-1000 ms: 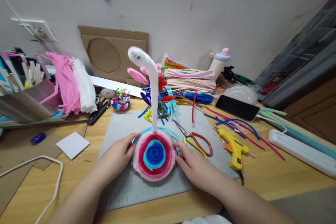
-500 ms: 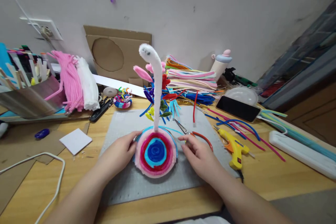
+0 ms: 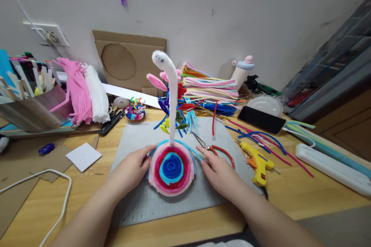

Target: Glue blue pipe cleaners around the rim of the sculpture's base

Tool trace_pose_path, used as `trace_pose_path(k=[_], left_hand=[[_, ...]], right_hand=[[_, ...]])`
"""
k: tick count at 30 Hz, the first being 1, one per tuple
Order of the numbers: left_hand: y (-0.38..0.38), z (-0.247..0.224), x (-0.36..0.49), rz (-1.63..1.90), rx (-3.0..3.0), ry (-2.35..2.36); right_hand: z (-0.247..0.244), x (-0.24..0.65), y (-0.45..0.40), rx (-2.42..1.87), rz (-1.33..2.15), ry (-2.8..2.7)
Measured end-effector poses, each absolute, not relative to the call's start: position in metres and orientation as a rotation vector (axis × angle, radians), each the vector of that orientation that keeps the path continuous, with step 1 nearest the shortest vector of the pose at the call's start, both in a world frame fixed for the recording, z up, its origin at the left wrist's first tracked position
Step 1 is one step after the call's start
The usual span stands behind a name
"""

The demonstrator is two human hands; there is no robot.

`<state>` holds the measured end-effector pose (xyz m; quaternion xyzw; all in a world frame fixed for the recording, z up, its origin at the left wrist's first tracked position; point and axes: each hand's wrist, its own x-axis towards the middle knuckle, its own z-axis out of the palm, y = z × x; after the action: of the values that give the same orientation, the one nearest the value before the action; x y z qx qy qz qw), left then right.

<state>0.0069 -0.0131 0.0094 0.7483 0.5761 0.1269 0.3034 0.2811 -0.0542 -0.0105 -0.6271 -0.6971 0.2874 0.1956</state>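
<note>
A round pipe-cleaner disc [image 3: 188, 170], ringed in pink, magenta, light blue and dark blue, stands upright over the grey mat [image 3: 139, 208]. From its top rises a white fuzzy stem [image 3: 173, 104] with a bent tip bearing dark marks. My left hand [image 3: 135, 166] grips the disc's left edge, fingers partly hidden behind it. A light blue pipe cleaner [image 3: 189, 148] runs along the upper rim and out to the right, where my right hand [image 3: 218, 171] pinches its loose end. Orange-handled scissors [image 3: 213, 149] lie just beyond that hand.
Colourful pipe-cleaner flowers [image 3: 181, 117] sit behind the stem. To the right lie a yellow glue gun [image 3: 257, 164], a phone [image 3: 262, 119] and a white power strip [image 3: 330, 170]. Pink pipe cleaners [image 3: 77, 92] and a metal holder [image 3: 37, 112] of sticks are at left.
My right hand has closed its fingers on the light blue pipe cleaner and draws it outward from the disc's right side. My left hand stays on the disc.
</note>
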Motion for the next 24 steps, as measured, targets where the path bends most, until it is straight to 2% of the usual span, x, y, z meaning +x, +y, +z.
trace_pose_path(k=[24], left_hand=[[-0.0109,0.0062,0.0063,0.346,2.024,1.463]], right_hand=[[-0.0024,0.2758,-0.0586,-1.791,0.646,-2.269]])
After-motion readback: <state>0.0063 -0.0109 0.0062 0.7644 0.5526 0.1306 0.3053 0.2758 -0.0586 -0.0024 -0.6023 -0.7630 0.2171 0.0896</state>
